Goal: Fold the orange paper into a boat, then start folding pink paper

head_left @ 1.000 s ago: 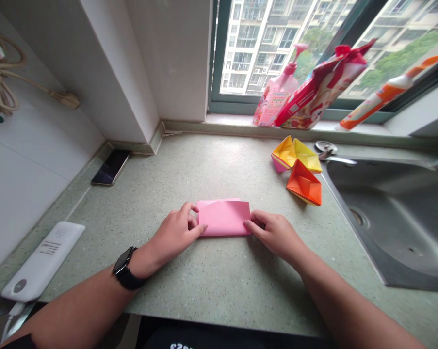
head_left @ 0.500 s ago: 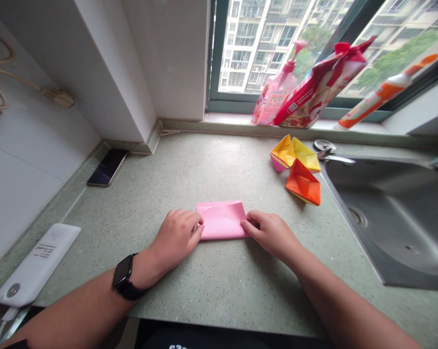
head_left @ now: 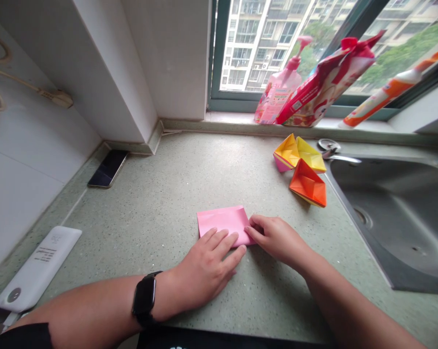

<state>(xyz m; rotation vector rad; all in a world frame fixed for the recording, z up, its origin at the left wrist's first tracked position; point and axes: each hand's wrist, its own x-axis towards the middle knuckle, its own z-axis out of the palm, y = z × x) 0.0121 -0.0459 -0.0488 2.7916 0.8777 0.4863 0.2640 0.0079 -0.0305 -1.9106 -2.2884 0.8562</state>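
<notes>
A folded sheet of pink paper (head_left: 222,219) lies on the speckled counter in front of me. My left hand (head_left: 213,264) rests flat with outstretched fingers over its near edge, covering part of the lower fold. At the paper's right edge, my right hand (head_left: 277,237) pinches the corner between thumb and fingers. Beyond, to the right, stand joined folded-paper shapes: an orange one (head_left: 308,183) in front, with yellow ones (head_left: 309,154) behind it.
A steel sink (head_left: 393,218) with a tap (head_left: 344,158) is on the right. On the left lie a phone (head_left: 108,168) and a white power bank (head_left: 40,266) with a cable. A pink pump bottle (head_left: 279,94), a red pouch (head_left: 324,85) and an orange-white bottle (head_left: 389,92) stand on the windowsill.
My left hand has let go of the paper's left edge and moved right, its fingers now spread over the near fold. My right hand keeps its pinch at the right edge.
</notes>
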